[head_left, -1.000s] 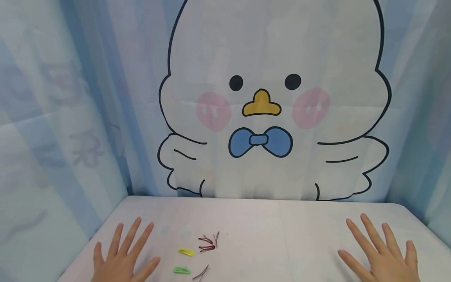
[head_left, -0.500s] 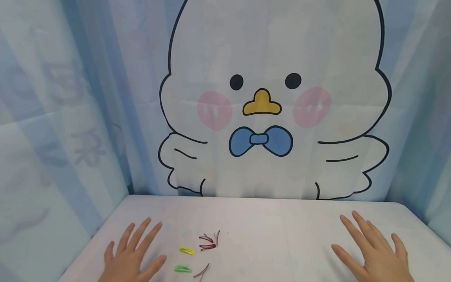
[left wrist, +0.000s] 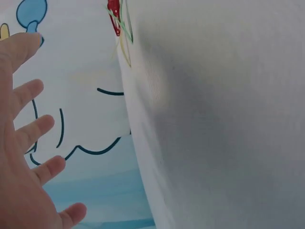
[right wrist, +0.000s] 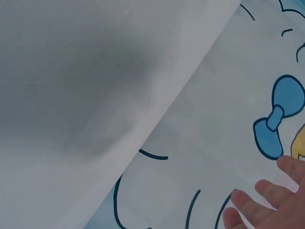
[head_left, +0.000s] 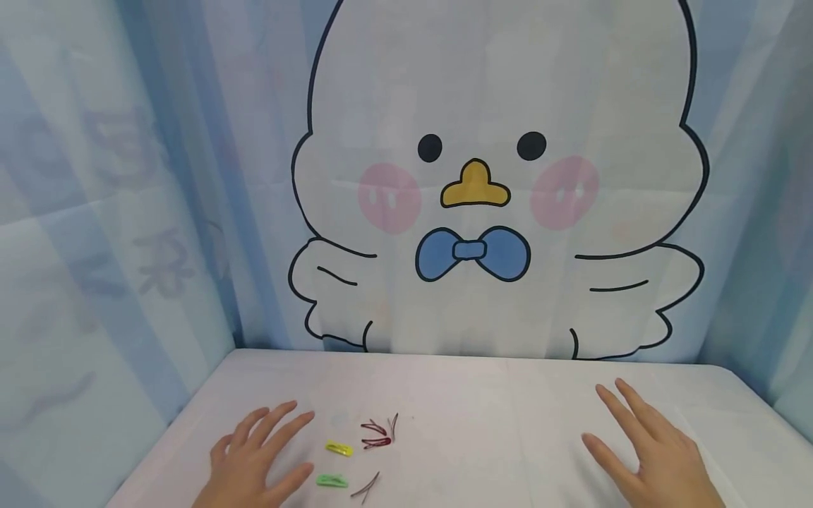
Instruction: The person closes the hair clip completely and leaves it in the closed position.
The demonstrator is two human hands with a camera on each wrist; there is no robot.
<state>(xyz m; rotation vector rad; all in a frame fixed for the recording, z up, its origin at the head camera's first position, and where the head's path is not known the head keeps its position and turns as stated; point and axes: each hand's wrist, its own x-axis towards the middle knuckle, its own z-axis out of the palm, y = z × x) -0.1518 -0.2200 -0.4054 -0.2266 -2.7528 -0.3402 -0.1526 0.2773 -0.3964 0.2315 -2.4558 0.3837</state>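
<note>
On the white table lie several small hair clips. A yellow hair clip (head_left: 339, 449) and a green hair clip (head_left: 332, 480) sit nearest my left hand (head_left: 250, 458), just right of its thumb. Behind them is a cluster with a dark red clip (head_left: 377, 443), and a thin brownish clip (head_left: 366, 487) lies spread in front. My left hand hovers over the table, fingers apart and slightly bent, holding nothing. Far to the right, my right hand (head_left: 657, 455) is likewise held above the table, nothing in it. In the left wrist view, a red clip (left wrist: 114, 16) shows at the top.
The white table (head_left: 483, 423) reaches back to a hanging curtain (head_left: 495, 310) printed with a white cartoon bird in a blue bow tie. Further pale blue curtain (head_left: 95, 247) hangs along the left side, and more on the right.
Both hands have moved inward, the left toward the clips and the right leftward. Their widely spread fingers have relaxed a little. The clips lie as before.
</note>
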